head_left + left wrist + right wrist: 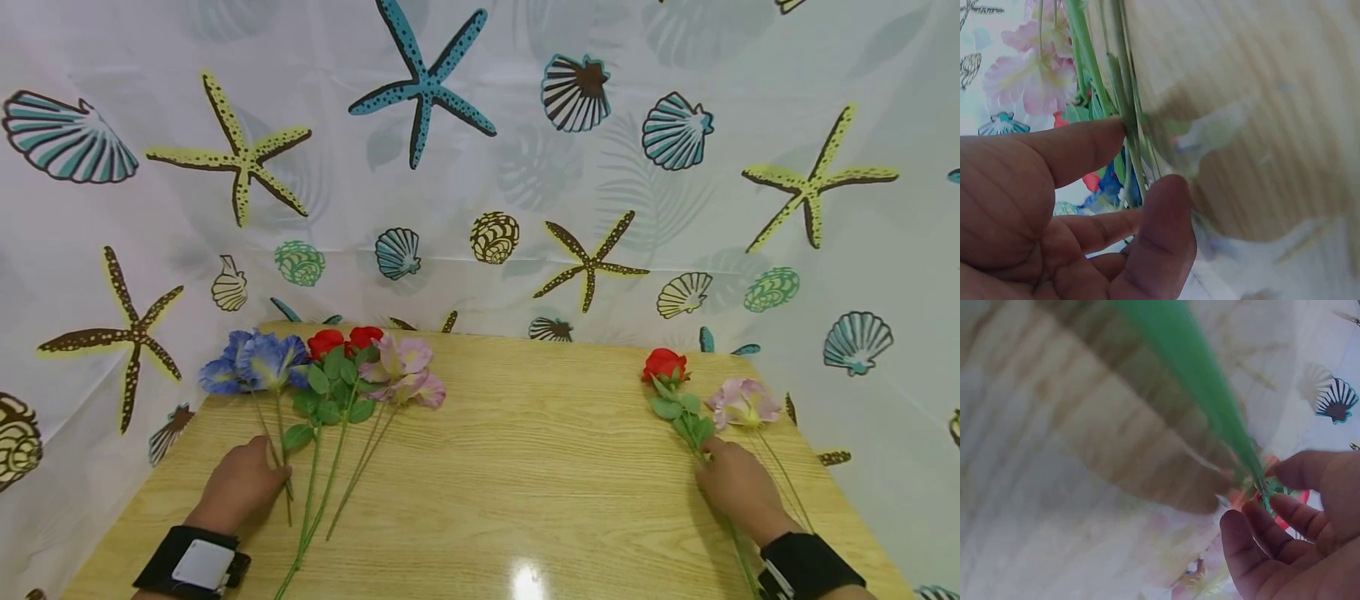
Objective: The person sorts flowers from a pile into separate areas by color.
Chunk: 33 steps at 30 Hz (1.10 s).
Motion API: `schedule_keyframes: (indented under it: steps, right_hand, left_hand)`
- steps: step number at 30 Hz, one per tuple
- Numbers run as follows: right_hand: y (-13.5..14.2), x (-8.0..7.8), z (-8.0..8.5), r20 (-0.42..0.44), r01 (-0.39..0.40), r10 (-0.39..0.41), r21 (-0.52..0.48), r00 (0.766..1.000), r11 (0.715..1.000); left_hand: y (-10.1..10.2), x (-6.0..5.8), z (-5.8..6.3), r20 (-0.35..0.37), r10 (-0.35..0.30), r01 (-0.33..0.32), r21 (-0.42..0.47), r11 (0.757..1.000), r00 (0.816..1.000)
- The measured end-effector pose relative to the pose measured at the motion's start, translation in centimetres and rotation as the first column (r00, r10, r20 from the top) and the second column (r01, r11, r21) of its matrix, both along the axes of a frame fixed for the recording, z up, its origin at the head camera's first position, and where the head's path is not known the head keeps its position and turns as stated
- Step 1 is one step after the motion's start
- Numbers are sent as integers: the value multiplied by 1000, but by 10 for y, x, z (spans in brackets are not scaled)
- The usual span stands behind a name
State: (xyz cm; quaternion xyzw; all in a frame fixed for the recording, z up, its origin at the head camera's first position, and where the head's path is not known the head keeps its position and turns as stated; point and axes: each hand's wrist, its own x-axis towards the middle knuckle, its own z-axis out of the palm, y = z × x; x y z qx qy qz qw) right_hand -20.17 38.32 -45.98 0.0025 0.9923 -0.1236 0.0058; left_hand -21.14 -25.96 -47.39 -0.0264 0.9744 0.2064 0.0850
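The person's left hand (pixel 238 487) is over the left part of the wooden surface (pixel 525 467), thumb and fingers curled inward and pinching the thin stems of the blue flowers (pixel 264 360), whose petals spread by the far-left corner. Just right of these, along the far edge, a pair of red roses (pixel 327 343) lies with green leaves below the heads and long stems slanting toward the near edge. Pink flowers (pixel 408 357) lie beside the roses, petals touching their leaves, their stems also pointing nearward. The right hand (pixel 742 483) is near the right edge, its thumb and fingertips closed on the green stem of a single red rose (pixel 664 365), whose head lies by the far edge; the right wrist view is blurred, so how many fingers press the stem is hard to tell. A lone pink flower (pixel 744 402) lies near the far-right corner, its stem running nearward beside that hand. Beyond the far edge hangs a white cloth (pixel 465 192) printed with starfish and shells.
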Motion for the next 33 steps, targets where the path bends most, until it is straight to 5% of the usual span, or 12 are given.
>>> schedule_keyframes:
  steps: [7,12,24,33]
  right_hand:
    - [16,-1,21,-159,-39,43,29,986,999]
    - [37,0,39,-235,16,-12,14,972,1000]
    - [73,10,58,-210,148,-149,-21,966,989]
    - [91,9,57,-218,267,-247,68,944,961]
  left_hand:
    - [-12,5,1,28,-5,5,4,1000,1000]
    - [-18,8,2,33,-9,9,6,1000,999]
    - [-28,5,2,110,65,-78,118,990,992]
    - [-34,10,2,67,123,-131,140,981,990]
